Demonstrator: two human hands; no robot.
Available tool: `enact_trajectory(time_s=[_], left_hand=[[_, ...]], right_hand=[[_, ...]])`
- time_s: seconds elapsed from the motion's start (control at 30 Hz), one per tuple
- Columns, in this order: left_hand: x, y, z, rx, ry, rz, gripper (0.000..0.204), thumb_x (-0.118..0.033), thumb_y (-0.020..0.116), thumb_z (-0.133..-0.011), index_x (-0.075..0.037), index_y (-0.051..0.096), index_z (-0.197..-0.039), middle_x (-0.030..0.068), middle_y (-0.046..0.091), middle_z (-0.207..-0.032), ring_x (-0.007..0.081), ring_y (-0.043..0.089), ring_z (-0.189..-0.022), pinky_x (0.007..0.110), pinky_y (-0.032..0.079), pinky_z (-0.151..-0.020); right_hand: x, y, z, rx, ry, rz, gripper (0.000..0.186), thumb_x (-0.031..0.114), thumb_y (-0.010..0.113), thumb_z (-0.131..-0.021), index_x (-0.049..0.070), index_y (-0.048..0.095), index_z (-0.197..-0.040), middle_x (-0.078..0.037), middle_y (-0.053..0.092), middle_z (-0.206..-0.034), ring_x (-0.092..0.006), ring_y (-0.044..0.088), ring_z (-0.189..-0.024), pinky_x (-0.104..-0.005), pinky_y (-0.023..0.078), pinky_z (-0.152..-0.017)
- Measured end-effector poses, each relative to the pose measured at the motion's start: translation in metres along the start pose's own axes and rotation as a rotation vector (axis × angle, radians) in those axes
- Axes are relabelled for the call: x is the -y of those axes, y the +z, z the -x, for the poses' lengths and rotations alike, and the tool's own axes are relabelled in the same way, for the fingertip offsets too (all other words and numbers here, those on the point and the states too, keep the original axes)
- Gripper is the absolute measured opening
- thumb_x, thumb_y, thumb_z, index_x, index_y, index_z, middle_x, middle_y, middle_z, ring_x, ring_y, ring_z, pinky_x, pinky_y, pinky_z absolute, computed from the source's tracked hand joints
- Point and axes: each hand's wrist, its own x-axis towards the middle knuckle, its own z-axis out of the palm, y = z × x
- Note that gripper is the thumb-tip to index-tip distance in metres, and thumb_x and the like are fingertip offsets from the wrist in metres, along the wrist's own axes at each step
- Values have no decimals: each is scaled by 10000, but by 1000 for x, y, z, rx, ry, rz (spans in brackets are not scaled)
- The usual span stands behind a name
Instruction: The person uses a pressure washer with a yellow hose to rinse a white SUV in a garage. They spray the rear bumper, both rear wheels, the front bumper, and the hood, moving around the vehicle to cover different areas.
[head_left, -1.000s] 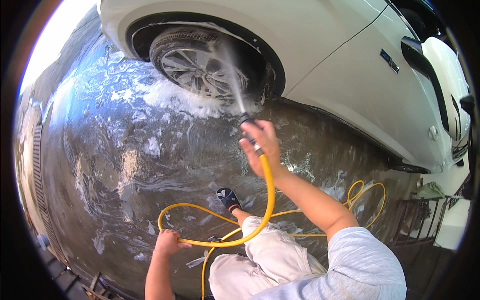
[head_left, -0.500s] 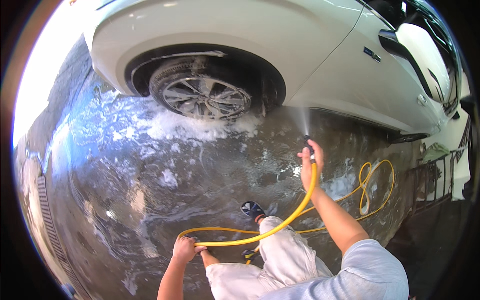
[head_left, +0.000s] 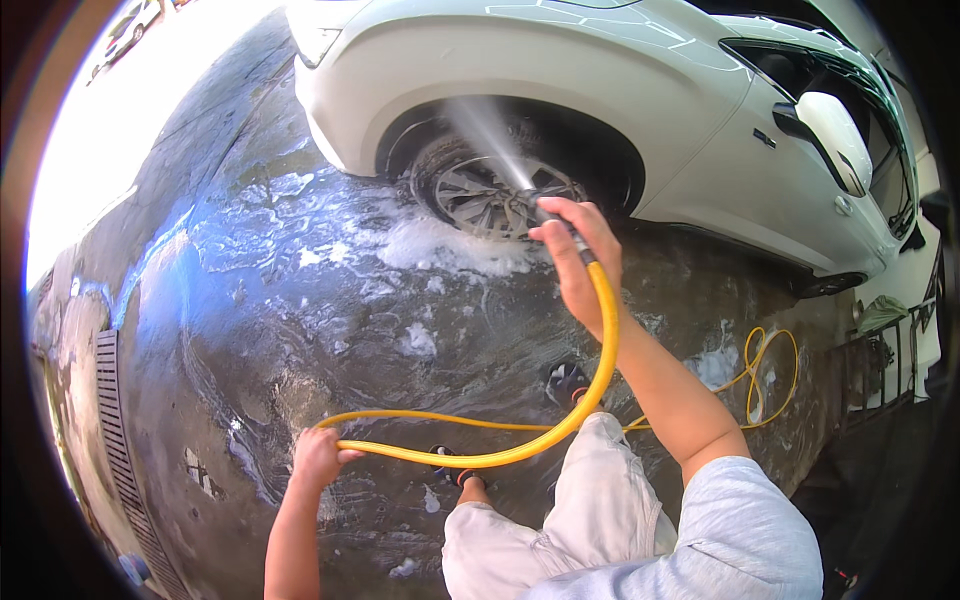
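Rinsing step: right hand (head_left: 580, 262) closed around nozzle (head_left: 545, 212), spraying wheel (head_left: 480, 195) at upper centre; left hand (head_left: 318, 458) grips yellow hose (head_left: 560, 432), lower left; next likely calls for sweeping along foam (head_left: 440, 245).

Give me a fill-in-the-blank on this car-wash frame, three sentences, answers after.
1. The right hand aims the dark spray nozzle at the white car's front ____.
2. The left hand grips the flexible ____ rubber hose.
3. White ____ lies on the wet concrete ground beside the silver alloy wheel.

Missing words: wheel; yellow; foam
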Motion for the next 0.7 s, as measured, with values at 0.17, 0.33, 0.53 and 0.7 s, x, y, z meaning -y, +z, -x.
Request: enact_trajectory(time_s=[0.17, 0.33, 0.53, 0.7], left_hand=[[26, -6, 30, -127, -24, 35, 678, -710, 780, -697, -55, 607, -692, 131, 644, -727, 379, 661, -812, 499, 494, -883], [-23, 14, 11, -141, 87, 114, 589, -619, 839, -711, -66, 636, -736, 106, 655, -765, 352, 665, -842, 474, 500, -873], [-106, 19, -56, -229, 309, 229, 405, -424, 854, -815, -53, 706, -882, 104, 649, -909, 346, 621, -934, 454, 477, -902], [-138, 9, -119, -193, 408, 152, 248, -275, 803, -896, -60, 694, -840, 96, 651, -882, 333, 629, -921, 455, 465, -895]], right_hand=[[2, 46, 4, -43, 111, -241, 213, 151, 678, -1060, 14, 715, -1218, -67, 646, -955, -143, 685, -847, -275, 536, -762], [-42, -7, 28, -286, 338, -186, 266, 195, 665, -1075, 10, 712, -1261, -71, 707, -1100, -145, 737, -883, -292, 592, -801], [-103, -100, 84, -657, 670, -83, 335, 279, 653, -1082, 71, 661, -1345, -78, 725, -1134, -161, 749, -893, -298, 559, -806], [-137, -111, 89, -732, 696, -119, 295, 266, 666, -1072, 73, 677, -1295, -78, 731, -1094, -152, 749, -831, -273, 557, -774]])
